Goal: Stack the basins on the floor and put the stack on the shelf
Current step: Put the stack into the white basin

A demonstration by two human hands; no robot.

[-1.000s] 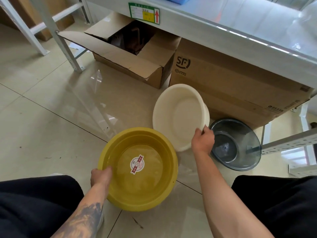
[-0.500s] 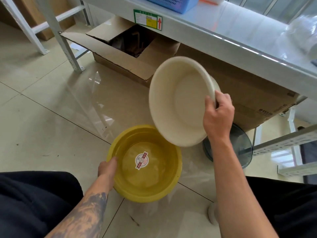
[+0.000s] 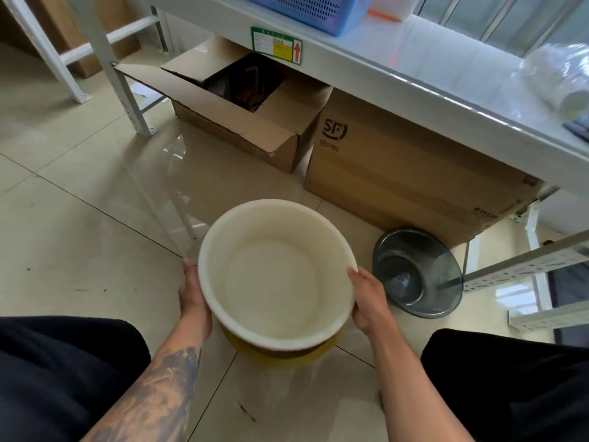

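Observation:
A white basin (image 3: 274,282) sits nested in a yellow basin (image 3: 280,355), of which only the near lower wall shows. My left hand (image 3: 192,295) grips the stack's left side at the white rim. On the right rim my right hand (image 3: 368,301) holds the white basin. A dark grey translucent basin (image 3: 417,272) lies on the tiled floor to the right, apart from the stack. The white metal shelf (image 3: 414,68) runs across the top of the view.
Under the shelf stand an open cardboard box (image 3: 248,122) and a closed SF cardboard box (image 3: 408,173). A blue basket (image 3: 306,11) and a clear wrapped roll (image 3: 561,78) rest on the shelf. Shelf legs (image 3: 108,65) stand at left. My knees frame the bottom.
My right hand brought the tilted white basin down into the yellow one. My left hand shifted from the yellow rim up to the stack's left side.

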